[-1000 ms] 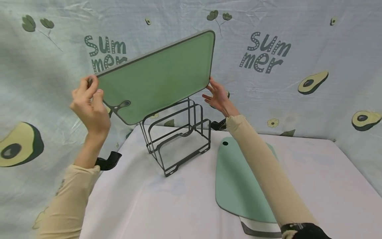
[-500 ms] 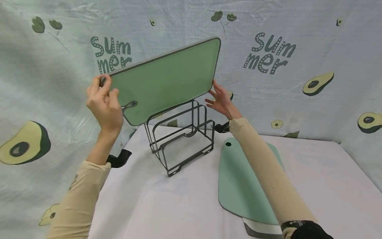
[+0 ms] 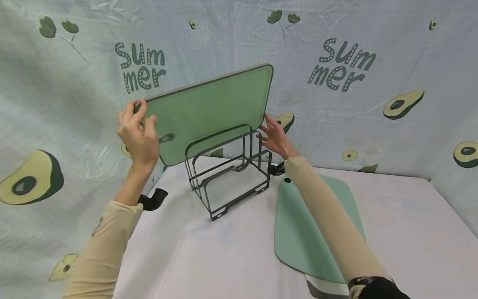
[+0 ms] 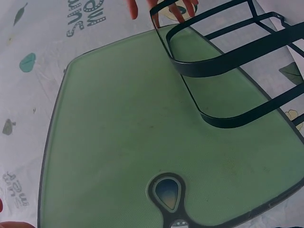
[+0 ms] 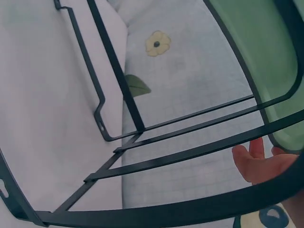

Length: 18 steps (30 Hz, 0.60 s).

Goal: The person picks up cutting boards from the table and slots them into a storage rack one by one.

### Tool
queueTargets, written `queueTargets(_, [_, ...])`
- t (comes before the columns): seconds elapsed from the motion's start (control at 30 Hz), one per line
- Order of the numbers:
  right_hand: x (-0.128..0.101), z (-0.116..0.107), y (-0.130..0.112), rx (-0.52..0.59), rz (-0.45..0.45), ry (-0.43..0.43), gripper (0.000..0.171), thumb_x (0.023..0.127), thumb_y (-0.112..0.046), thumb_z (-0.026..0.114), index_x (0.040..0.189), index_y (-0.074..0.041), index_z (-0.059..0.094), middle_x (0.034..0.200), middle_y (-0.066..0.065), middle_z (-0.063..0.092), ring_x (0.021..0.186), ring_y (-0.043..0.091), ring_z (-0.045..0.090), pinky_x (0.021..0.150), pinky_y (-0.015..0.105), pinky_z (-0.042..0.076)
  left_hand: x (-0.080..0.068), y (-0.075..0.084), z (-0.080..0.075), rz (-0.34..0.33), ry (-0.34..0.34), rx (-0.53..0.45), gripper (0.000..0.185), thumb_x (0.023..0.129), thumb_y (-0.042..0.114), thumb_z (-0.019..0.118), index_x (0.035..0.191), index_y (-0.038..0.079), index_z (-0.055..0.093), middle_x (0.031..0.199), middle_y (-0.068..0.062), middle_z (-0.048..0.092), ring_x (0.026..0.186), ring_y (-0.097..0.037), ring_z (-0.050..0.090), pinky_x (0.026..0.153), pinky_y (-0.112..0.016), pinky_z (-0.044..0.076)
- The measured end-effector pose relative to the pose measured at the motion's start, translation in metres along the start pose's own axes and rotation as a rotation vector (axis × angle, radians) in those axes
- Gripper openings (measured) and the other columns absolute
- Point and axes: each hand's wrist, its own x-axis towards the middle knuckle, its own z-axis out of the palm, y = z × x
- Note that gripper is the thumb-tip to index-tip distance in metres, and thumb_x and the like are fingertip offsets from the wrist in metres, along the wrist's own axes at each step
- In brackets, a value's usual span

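A green rectangular cutting board (image 3: 209, 101) with a dark rim is held tilted, its right end higher, at a dark wire rack (image 3: 240, 199). The person's left hand (image 3: 140, 135) grips its upper left corner by the dark handle cutout. At the lower right corner, the fingertips of the right hand (image 3: 276, 137) touch the edge, fingers spread and fairly straight. Rack hoops pass in front of the board's lower part, as the left wrist view also shows, where a spoon-like mark (image 4: 166, 194) lies near the board's end. In the right wrist view the right hand (image 5: 266, 164) is beyond the rack bars.
On the table (image 3: 186, 261), right of the rack, lies a blue-green cutting board (image 3: 306, 232), partly covered by the right sleeve (image 3: 332, 211). The end of a white board (image 3: 325, 286) sticks out below it. A printed curtain (image 3: 231, 37) hangs close behind the rack.
Both hands have lowered the green cutting board, and its lower edge has dropped behind the rack's rear hoops. The left hand has shifted right; the rack has stayed in place.
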Motion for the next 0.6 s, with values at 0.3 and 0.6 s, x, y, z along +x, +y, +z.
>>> queueTargets(0.3, [-0.005,-0.004,0.010,-0.092,0.027,-0.014,0.053,0.093,-0.042,0.024,0.141,-0.041,0.000,0.151,0.008,-0.007,0.136,0.039,0.001,0.104,0.054,0.014,-0.005,-0.008,0.002,-0.059,-0.025,0.006,0.035,0.079,0.001,0.046,0.112,-0.004,0.059,0.112,-0.018,0.059,0.105,-0.031,0.047,0.074,-0.023,0.032])
queueTargets(0.6, [0.002,-0.023,0.035,-0.092,0.072,-0.012,0.055,0.092,-0.052,0.023,0.141,-0.041,0.000,0.151,0.008,-0.011,0.137,0.037,0.002,0.108,0.053,0.011,-0.012,-0.022,0.003,-0.071,-0.052,0.016,0.035,0.079,0.001,0.046,0.112,-0.006,0.057,0.113,-0.022,0.058,0.104,-0.038,0.046,0.088,-0.041,0.033])
